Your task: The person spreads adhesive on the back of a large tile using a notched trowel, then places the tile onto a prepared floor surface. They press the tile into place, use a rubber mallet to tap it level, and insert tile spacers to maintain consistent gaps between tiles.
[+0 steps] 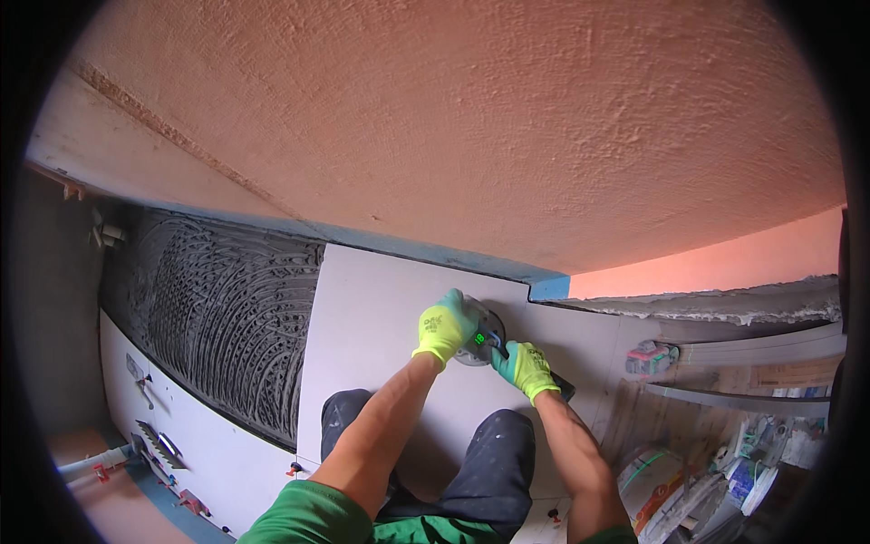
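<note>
On the large white tile (pixel 372 290) stands a tile vibrator (pixel 494 325) with a round grey base, a small lit green display and a dark handle pointing right. My left hand (pixel 446 326), in a yellow and green work glove, is closed on the near left side of its head. My right hand (pixel 527 370), gloved the same way, wraps round the handle. The fingertips of the left hand are partly hidden. My knees (pixel 503 444) in dark trousers rest on the tiles just below the tool.
Combed grey adhesive (pixel 227 308) covers the floor to the left. A notched trowel (pixel 160 444) and clamps lie on the lower-left tiles. An orange plastered wall (pixel 471 118) rises ahead. A red-grey battery pack (pixel 651 359) sits at the right, with buckets (pixel 651 485) and rubbish below it.
</note>
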The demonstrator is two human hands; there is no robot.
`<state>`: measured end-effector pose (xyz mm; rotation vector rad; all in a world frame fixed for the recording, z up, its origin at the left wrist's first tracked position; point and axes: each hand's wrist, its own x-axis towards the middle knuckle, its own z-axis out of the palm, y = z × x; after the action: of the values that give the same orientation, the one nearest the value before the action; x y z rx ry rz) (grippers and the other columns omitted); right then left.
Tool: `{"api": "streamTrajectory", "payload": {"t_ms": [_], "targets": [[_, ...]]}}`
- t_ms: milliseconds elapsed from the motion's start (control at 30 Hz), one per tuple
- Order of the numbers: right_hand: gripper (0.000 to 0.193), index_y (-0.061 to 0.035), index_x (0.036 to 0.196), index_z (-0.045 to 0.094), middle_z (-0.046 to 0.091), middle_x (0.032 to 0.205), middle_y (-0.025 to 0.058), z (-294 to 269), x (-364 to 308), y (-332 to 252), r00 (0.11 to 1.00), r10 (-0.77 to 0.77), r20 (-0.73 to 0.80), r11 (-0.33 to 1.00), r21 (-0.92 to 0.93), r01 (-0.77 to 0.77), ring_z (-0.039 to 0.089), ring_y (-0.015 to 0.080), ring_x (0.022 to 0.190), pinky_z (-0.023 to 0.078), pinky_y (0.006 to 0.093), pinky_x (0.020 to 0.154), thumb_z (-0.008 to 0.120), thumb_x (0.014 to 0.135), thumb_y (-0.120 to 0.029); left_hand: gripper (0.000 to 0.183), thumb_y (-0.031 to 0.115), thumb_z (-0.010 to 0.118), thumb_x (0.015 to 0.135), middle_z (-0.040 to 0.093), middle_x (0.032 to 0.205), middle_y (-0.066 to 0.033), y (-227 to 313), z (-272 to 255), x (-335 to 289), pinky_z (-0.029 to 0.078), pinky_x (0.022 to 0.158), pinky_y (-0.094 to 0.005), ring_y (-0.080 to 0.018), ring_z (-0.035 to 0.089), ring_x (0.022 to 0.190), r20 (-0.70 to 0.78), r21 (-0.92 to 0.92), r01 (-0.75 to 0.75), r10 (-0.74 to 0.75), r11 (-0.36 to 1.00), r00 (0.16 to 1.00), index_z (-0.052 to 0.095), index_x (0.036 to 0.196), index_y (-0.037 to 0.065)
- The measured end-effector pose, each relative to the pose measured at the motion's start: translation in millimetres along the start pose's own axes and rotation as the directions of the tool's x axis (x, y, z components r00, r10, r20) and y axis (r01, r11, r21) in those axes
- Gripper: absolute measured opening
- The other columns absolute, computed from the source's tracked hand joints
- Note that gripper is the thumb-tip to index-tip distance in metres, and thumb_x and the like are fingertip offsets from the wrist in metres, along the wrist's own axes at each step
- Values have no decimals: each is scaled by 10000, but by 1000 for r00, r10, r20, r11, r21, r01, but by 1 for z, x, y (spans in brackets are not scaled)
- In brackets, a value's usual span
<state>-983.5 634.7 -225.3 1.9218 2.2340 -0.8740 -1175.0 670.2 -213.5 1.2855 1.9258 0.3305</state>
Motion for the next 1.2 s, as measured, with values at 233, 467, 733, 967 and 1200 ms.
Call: {"api": "streamTrajectory", "payload": {"t_ms": [233,467,733,967,1200], "targets": [[464,-42,787,736,672,766,257,1,14,-12,1000,-15,25,1000,4,15,672,460,768,536,554,717,604,874,-478,357,371,614,872,706,951,-249,1,-17,9,529,795,-492,-427,682,904,-16,39,35,-35,999,999,648,1013,45],[436,-45,750,714,657,714,249,2,29,-19,995,-99,1,995,-25,99,661,460,710,522,550,651,621,868,-454,353,377,594,888,705,931,-245,-9,-22,18,522,782,-496,-433,675,891,-64,34,48,-46,998,997,642,995,44],[501,-26,776,734,654,740,265,-8,36,-32,994,-93,55,996,-6,94,665,464,740,529,549,685,589,881,-493,325,361,579,896,702,917,-245,-15,-24,25,516,773,-507,-443,670,880,-92,39,50,-47,998,995,645,959,50],[443,-30,740,712,657,732,255,-8,42,-38,991,-123,51,992,-3,123,659,458,717,524,544,649,636,854,-452,304,345,559,901,698,897,-249,-18,-30,28,515,768,-512,-448,667,872,-99,37,63,-60,997,993,649,957,60],[516,-29,777,741,658,755,267,-6,49,-40,986,-139,87,990,-2,140,665,466,744,532,548,694,571,894,-503,379,386,575,897,682,875,-277,-20,-34,30,510,769,-512,-470,658,860,-120,-8,59,-60,998,991,630,941,14]]}}
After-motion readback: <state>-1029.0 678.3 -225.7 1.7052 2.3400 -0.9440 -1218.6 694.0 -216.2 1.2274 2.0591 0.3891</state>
